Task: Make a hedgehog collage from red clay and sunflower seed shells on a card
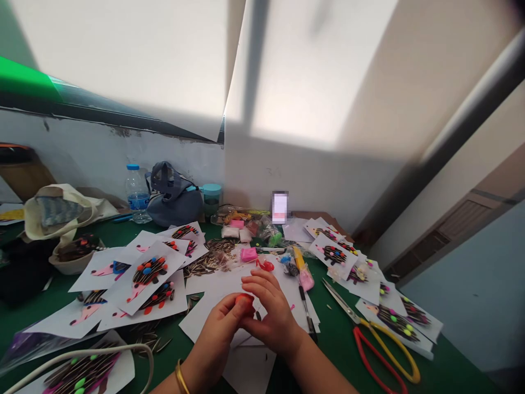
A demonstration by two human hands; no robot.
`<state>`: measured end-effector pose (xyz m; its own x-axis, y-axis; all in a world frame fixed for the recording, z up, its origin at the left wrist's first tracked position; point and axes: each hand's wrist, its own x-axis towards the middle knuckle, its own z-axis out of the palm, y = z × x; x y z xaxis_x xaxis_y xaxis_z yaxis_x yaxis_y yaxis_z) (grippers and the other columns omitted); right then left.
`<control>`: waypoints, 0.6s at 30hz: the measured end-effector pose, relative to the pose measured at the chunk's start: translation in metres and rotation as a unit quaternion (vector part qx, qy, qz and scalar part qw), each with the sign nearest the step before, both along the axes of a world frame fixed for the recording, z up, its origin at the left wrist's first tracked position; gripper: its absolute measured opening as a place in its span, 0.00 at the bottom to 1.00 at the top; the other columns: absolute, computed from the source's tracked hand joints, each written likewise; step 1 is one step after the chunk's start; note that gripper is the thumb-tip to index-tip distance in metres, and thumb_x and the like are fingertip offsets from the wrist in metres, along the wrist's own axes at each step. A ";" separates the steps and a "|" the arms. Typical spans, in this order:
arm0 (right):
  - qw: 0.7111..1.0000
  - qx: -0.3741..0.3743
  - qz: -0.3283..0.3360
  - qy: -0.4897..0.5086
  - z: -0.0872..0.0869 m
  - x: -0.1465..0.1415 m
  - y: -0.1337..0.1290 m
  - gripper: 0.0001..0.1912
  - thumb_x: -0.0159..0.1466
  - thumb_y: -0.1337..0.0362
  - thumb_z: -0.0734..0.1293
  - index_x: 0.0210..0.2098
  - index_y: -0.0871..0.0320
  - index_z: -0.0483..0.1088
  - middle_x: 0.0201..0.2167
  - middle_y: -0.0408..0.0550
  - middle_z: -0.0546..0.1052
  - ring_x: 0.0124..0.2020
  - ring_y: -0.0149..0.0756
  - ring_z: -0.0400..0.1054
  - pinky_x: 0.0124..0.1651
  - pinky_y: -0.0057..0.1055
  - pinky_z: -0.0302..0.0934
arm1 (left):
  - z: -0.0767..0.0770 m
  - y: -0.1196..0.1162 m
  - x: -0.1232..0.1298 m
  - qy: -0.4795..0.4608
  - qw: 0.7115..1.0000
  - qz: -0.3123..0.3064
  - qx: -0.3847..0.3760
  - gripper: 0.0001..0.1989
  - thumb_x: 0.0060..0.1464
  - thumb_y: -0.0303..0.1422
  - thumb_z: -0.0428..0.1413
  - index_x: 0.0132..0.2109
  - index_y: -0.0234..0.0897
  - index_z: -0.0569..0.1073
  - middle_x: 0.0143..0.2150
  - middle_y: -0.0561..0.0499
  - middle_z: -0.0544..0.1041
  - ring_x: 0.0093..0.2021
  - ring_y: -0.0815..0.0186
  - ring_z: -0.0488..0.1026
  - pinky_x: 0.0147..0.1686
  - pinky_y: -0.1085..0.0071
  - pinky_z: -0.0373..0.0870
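Note:
In front of me, over white paper (200,317), my left hand (217,336) pinches a small lump of red modelling clay (245,302) between thumb and fingertips. Close against it is my right hand (273,314), its fingers stretched and apart from the thumb, whose tip lies beside the left fingers. Whether the right thumb touches the clay is hidden. Just beyond the hands are another red clay piece (266,265) and a pink clay block (248,254). A black pen (304,306) lies right of the right hand, near yellow clay (301,260).
Scissors (361,323) with red and yellow handles lie open at right. Hedgehog pictures of seeds and clay dots cover the left (151,271) and right (336,254). Behind are loose sunflower seeds (209,257), a water bottle (138,197), a blue bag (174,200) and a lit phone (280,208).

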<state>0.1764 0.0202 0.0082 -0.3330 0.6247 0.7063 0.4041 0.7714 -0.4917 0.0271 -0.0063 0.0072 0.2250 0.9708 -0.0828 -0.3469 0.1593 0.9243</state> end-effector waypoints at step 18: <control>1.000 -0.018 -0.002 -0.008 0.001 0.002 0.000 0.25 0.58 0.62 0.71 0.55 0.52 0.68 0.53 0.50 0.74 0.60 0.47 0.60 0.62 0.49 0.56 | -0.003 0.000 -0.003 0.010 1.000 0.023 -0.003 0.14 0.53 0.42 0.60 0.36 0.35 0.78 0.35 0.48 0.76 0.37 0.63 0.69 0.40 0.68 0.68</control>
